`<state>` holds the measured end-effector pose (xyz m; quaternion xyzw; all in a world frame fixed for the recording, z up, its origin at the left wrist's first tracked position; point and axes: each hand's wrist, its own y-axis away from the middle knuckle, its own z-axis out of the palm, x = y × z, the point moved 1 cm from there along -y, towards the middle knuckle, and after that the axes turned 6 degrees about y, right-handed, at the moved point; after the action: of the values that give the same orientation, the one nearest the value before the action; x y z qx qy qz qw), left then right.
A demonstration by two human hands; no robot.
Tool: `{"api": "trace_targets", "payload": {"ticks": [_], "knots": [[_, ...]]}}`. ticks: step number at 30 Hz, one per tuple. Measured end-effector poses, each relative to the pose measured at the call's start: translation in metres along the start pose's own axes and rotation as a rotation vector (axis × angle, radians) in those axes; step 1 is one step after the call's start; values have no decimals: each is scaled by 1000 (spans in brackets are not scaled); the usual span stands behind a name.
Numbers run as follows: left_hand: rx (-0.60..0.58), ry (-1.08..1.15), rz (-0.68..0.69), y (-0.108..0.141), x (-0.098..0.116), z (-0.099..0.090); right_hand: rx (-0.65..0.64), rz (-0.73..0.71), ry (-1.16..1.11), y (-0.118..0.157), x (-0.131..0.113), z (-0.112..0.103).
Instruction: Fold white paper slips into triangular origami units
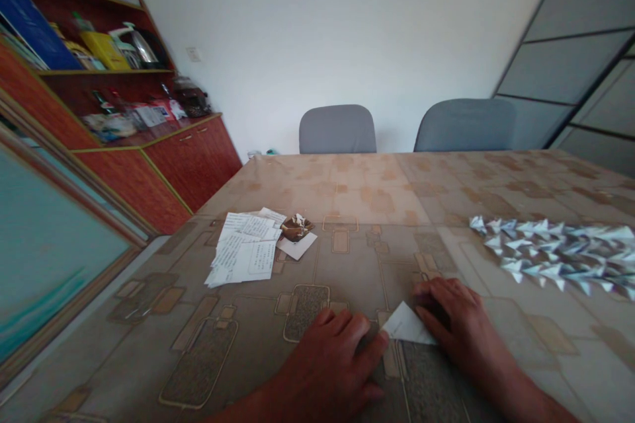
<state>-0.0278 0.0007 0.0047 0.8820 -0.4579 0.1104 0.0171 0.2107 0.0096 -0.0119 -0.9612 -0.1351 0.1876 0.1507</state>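
Note:
A small white piece of paper [407, 324], folded to a triangle with its tip pointing away from me, lies on the patterned tablecloth. My left hand [333, 360] presses its left corner with the thumb and curled fingers. Along the right side of the paper, my right hand [459, 320] has its fingers curled, thumb on the edge. Faint marks show on the paper. Beyond my left hand is a loose stack of printed paper slips [245, 248]. A white slip with a brown picture [296, 228] lies against that stack.
Rows of folded paper pieces [550, 248] lie at the right of the table [357, 185]. Two grey chairs [337, 129] stand behind its far edge, before a white wall. At the left is a red-brown cabinet [193, 162] with loaded shelves.

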Motion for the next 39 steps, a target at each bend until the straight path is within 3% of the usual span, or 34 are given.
{"api": "trace_targets", "payload": {"ticks": [3,10,21,30,35,39], "knots": [[-5,1,3,-1,0,0,94,32,17,5,-2,-5],[-23,-9,-3,-1,0,-2,69,12,80,8,-32,9],[-14,-19,17,3,-1,2,92,58,151,26,8,11],[-48,7,-9,2,-3,4,216,44,126,16,-2,-12],[-44,12,-13,2,-2,3,152,67,134,20,-15,9],[-35,14,-6,3,-2,4,117,55,189,27,-10,21]]}}
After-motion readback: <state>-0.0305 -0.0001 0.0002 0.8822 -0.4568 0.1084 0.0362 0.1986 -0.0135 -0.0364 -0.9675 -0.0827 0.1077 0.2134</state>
